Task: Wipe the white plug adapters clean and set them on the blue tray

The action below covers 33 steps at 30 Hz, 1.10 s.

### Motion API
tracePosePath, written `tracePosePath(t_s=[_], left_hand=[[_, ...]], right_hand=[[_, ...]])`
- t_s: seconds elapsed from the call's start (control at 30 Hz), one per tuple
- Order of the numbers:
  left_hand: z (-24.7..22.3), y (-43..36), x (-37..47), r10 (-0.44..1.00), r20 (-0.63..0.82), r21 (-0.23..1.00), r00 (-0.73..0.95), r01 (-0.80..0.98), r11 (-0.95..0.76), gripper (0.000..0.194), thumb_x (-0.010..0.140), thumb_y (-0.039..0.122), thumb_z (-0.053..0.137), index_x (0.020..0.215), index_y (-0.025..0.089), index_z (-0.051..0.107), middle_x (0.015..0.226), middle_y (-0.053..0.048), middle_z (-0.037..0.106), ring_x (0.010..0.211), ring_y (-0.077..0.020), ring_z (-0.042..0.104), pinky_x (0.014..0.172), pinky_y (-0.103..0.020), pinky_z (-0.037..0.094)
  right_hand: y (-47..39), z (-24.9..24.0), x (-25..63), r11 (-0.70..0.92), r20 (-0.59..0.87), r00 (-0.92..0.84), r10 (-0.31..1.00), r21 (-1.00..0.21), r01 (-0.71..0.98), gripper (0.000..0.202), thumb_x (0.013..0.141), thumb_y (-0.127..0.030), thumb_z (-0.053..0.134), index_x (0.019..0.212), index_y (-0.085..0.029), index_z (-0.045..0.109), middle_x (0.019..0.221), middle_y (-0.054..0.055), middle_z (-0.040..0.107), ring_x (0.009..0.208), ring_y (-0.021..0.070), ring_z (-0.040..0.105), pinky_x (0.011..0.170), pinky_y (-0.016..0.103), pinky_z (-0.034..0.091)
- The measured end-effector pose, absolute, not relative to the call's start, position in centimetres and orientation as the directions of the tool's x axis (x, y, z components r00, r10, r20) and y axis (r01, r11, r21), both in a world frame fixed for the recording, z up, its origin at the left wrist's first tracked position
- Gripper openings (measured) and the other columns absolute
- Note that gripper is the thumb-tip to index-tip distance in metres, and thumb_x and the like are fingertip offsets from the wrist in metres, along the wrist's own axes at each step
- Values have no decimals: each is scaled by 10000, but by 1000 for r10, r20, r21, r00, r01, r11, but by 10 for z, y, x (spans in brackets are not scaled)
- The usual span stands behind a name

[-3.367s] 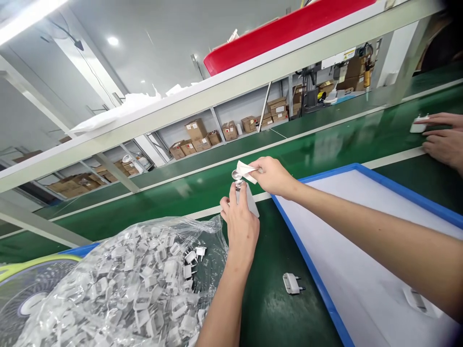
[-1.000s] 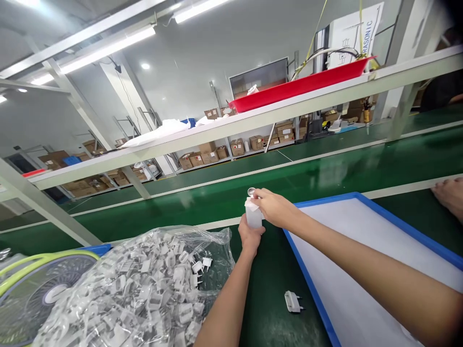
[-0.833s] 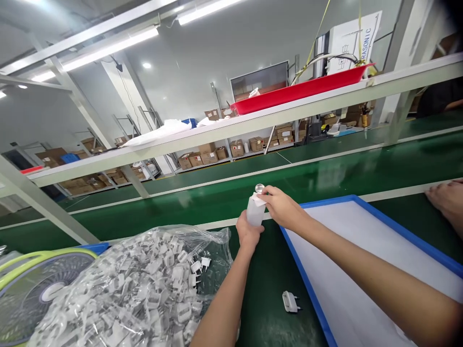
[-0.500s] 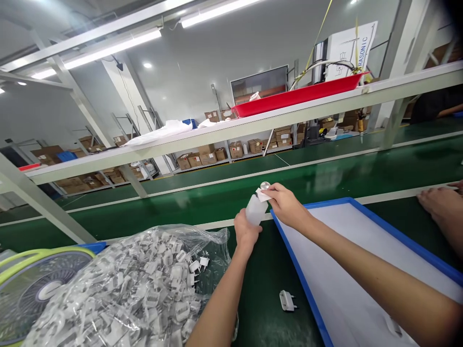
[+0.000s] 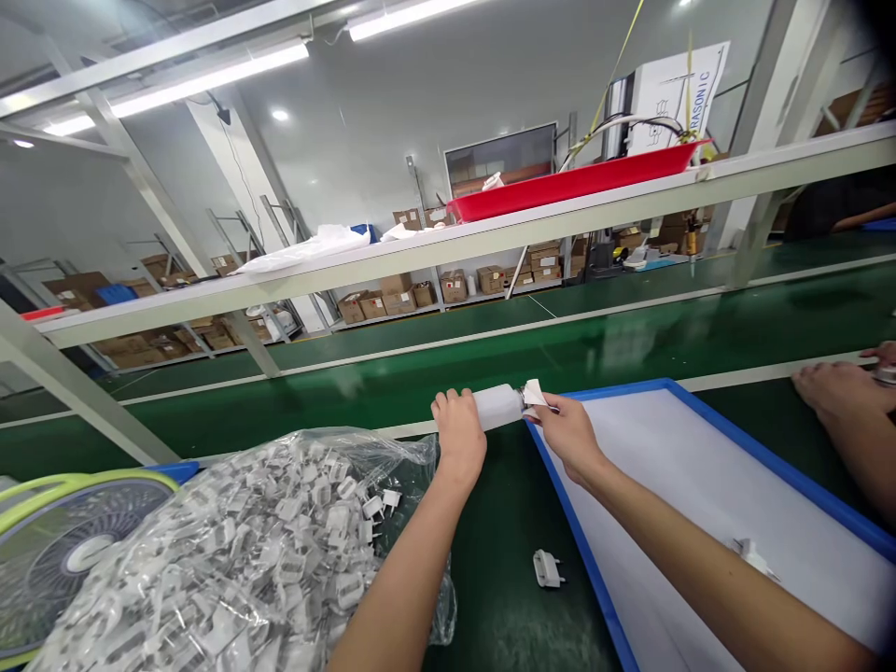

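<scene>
My left hand (image 5: 460, 431) is wrapped round the base of a translucent white bottle (image 5: 498, 407), which lies tipped sideways above the green belt. At the bottle's mouth, my right hand (image 5: 566, 431) pinches a small white cloth or paper wipe (image 5: 535, 396) against the neck. The bottle's cap is mostly hidden by the wipe and fingers. Below the hands, a loose white plug adapter (image 5: 547, 568) rests on the green surface. To the left, a clear plastic bag (image 5: 280, 551) bulges with many similar white plug pieces.
A blue-rimmed white tray (image 5: 665, 448) lies at right, with a white plug piece (image 5: 752, 557) in it under my forearm. A green-rimmed fan (image 5: 91, 555) stands at left. Another person's hand (image 5: 836, 392) is at far right. A shelf holds a red tray (image 5: 574, 184).
The bottle has swung from upright to nearly level, its mouth toward the right. My right hand has moved slightly right and down with the wipe, and the left hand has turned over.
</scene>
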<state>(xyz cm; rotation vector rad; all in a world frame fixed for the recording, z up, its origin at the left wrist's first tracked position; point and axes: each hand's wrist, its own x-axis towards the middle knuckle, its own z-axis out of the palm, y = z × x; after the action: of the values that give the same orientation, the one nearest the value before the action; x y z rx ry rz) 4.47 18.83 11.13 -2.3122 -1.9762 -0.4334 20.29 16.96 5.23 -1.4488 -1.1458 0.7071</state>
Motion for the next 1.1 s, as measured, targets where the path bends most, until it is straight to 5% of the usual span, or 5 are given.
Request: tracePosePath(t_s=[0.23,0.53,0.7,0.87,1.1], left_hand=[[102,193,44,971,200,231,135,956,-180,320,956,326,692,1229,165,650,1304,-103,649,1182,-283,634,999,-520,537],[44,211,55,997,46,694,69,715,-81,342,981,350,661,1269,171,621,1224,-91,672,1000,-226,693,837,-422,612],[21,213,62,999,7,833,53,553,-35,347,983,350,658,1278,172,618,1228,-91,671,1000,-226,694,834,-419,614],[14,213,53,1000,1,867,8,498,-5,361,980,348,661,1293,175,612,1259,-97,661,1041,-240,686,868,-442,606],[21,210,48,999,-29,818,-19,574,35,353,982,350,658,1286,176,617,1257,-95,664,1044,-239,686,876,-447,603]], right_hand=[[169,53,212,123,274,356,893,-911,394,310,997,-397,642,1194,-158,647,1163,71,667,989,206,673,860,409,583],[183,97,209,398,479,7,878,-738,545,272,993,-372,648,1188,-183,654,1268,87,633,1086,221,640,942,444,550],[189,106,200,364,401,21,916,-850,380,284,986,-376,658,1188,-176,656,1241,82,647,1083,225,646,940,448,553],[177,89,210,137,138,169,976,-990,16,340,998,-414,637,1225,-161,637,1201,79,658,1025,219,669,882,424,578],[132,64,222,-105,-172,150,974,-920,-377,218,990,-327,661,1128,-158,657,1126,62,672,953,180,674,824,367,592]])
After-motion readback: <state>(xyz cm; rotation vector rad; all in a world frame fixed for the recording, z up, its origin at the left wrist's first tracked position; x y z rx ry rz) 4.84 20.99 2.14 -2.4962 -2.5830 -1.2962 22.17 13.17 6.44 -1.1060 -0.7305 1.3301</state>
